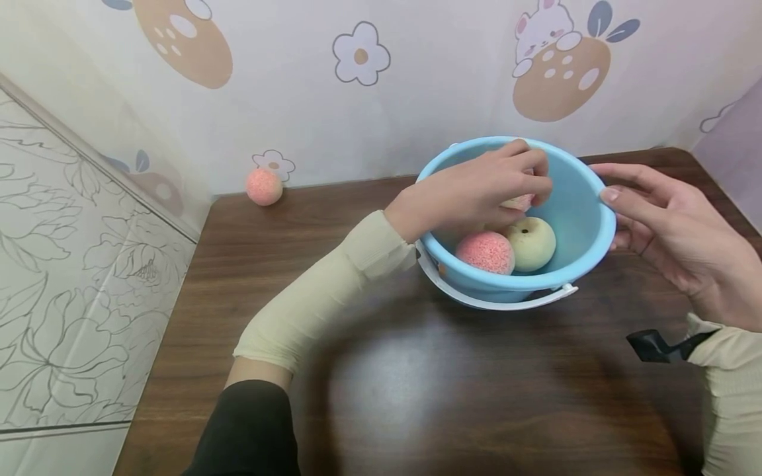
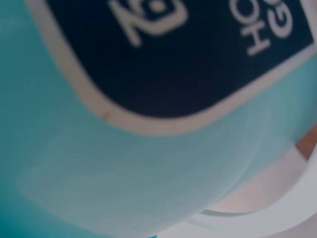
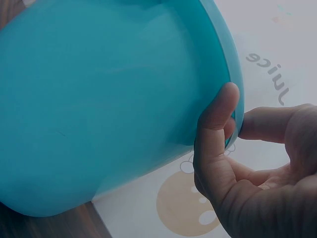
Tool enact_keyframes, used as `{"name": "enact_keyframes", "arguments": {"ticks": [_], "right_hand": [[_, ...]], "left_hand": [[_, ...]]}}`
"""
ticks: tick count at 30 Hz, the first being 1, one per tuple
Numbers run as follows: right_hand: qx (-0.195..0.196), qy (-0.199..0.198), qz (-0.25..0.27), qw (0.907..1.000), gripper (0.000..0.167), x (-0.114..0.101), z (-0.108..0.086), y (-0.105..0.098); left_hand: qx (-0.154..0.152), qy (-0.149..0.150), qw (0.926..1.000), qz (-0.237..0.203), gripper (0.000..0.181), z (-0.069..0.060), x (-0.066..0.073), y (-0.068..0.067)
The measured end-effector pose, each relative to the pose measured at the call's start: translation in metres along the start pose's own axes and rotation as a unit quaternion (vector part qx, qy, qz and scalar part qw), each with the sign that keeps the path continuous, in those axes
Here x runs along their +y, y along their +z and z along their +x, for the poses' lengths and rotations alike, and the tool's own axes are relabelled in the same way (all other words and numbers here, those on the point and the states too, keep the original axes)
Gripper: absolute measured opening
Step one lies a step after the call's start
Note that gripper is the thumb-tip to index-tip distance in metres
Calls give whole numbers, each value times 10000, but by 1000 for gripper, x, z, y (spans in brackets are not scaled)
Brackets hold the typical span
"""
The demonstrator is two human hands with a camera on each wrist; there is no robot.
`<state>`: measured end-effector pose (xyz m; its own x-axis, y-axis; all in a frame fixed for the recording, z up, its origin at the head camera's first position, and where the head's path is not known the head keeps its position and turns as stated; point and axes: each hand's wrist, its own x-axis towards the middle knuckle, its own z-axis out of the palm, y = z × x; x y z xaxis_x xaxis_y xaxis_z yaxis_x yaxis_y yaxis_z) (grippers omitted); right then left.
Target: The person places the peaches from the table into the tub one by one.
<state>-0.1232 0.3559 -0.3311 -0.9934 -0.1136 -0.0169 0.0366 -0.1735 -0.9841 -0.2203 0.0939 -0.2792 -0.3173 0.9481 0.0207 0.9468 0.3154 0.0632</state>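
A light blue bucket stands on the table. Inside it lie a rough pink ball and a pale yellow fruit-like ball with a small dark hole on top. My left hand reaches over the rim, its curled fingers around a pale pink ball mostly hidden by them. At the bucket's right side, my right hand pinches the rim between thumb and fingers, as the right wrist view also shows. The left wrist view holds only the bucket's outer wall and its dark label.
Another pink ball sits at the table's back left corner, against the patterned wall. The bucket's white handle hangs down in front. A floral panel borders the brown wooden table on the left.
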Motion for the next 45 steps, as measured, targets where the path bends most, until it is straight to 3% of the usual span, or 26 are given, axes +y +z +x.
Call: {"name": "enact_keyframes", "arguments": {"ticks": [7, 15, 31, 45], "right_hand": [[17, 42, -129, 9999, 42, 0, -1, 0], [91, 95, -145, 9998, 42, -2, -1, 2], [-56, -60, 43, 10000, 43, -1, 1, 0], [-72, -48, 108, 9999, 42, -1, 1, 0]], "left_hand": [[-298, -216, 9993, -98, 20, 5, 0, 1], [-440, -326, 9985, 31, 27, 3, -2, 2], [-481, -208, 9986, -97, 42, 2, -4, 6], [-393, -434, 9983, -16, 42, -1, -4, 6]]}}
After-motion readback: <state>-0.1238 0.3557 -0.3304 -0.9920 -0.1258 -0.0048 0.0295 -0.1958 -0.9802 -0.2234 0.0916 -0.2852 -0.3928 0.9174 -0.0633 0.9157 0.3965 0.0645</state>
